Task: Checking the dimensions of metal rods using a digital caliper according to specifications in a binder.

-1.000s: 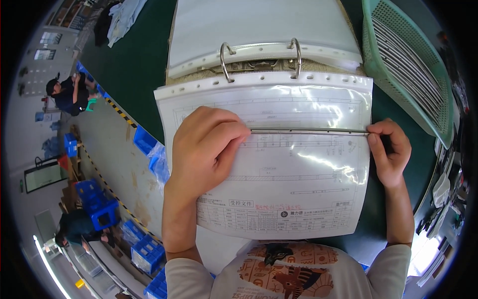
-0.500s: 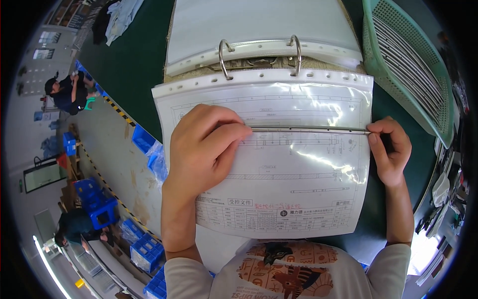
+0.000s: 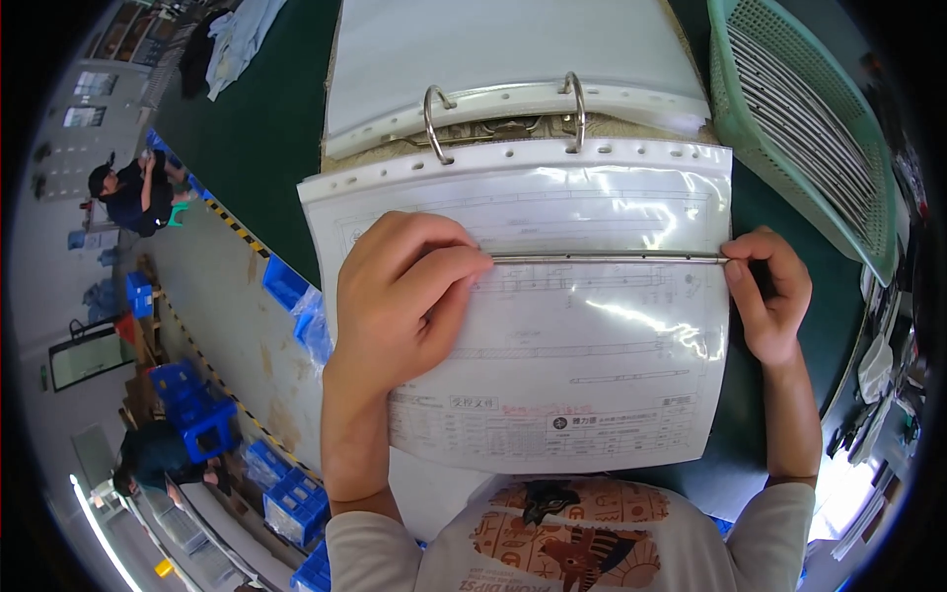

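Note:
A thin metal rod (image 3: 602,258) with small holes along it lies level across the upper part of a printed technical drawing (image 3: 552,395). My left hand (image 3: 404,296) pinches its left end between thumb and fingers, hiding that tip. At the other end, my right hand (image 3: 769,286) grips the tip between thumb and forefinger, just past the sheet's right edge. The drawing sits in a clear plastic sleeve that shines with reflections. Two metal rings of a ring binder (image 3: 430,123) pass through the sleeve's punched edge.
A pale green plastic basket (image 3: 735,128) holding several similar rods stands at the far right of the dark green table (image 3: 256,148). Light cloth (image 3: 242,44) lies far left. Beyond the table are blue crates (image 3: 296,503) and two people, one seated (image 3: 138,192).
The view has shifted slightly. Both hands keep their hold on the rod, which seems turned a little about its length, as its holes look different.

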The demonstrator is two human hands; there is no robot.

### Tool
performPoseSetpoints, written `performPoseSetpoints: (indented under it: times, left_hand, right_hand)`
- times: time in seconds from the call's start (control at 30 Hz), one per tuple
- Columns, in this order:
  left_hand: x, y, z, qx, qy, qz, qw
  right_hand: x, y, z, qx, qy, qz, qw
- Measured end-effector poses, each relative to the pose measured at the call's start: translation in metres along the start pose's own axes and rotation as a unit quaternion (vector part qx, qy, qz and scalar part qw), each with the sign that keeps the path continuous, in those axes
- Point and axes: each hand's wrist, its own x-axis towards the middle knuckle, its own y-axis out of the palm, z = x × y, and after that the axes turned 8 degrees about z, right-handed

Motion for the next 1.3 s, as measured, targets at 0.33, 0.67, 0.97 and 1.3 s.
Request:
performPoseSetpoints:
  times: [0.33, 0.67, 0.97, 1.3]
  left_hand:
    - [-0.0018, -0.0003, 0.0006, -0.003, 0.008, 0.013, 1.000]
    - [-0.0011, -0.0002, -0.0006, 0.009, 0.015, 0.029, 0.999]
    - [0.0026, 0.0004, -0.0058, 0.023, 0.031, 0.064, 0.997]
    - [0.0027, 0.0023, -0.0044, 0.016, 0.027, 0.045, 0.998]
  right_hand:
    - [0.0002, 0.0009, 0.0002, 0.009, 0.006, -0.001, 1.000]
    - [0.0004, 0.0006, 0.0006, 0.009, 0.005, 0.000, 1.000]
    - [0.0000, 0.0013, 0.0014, 0.004, 0.010, 0.001, 1.000]
    - [0.0002, 0.0026, -0.0001, 0.008, 0.008, -0.001, 1.000]
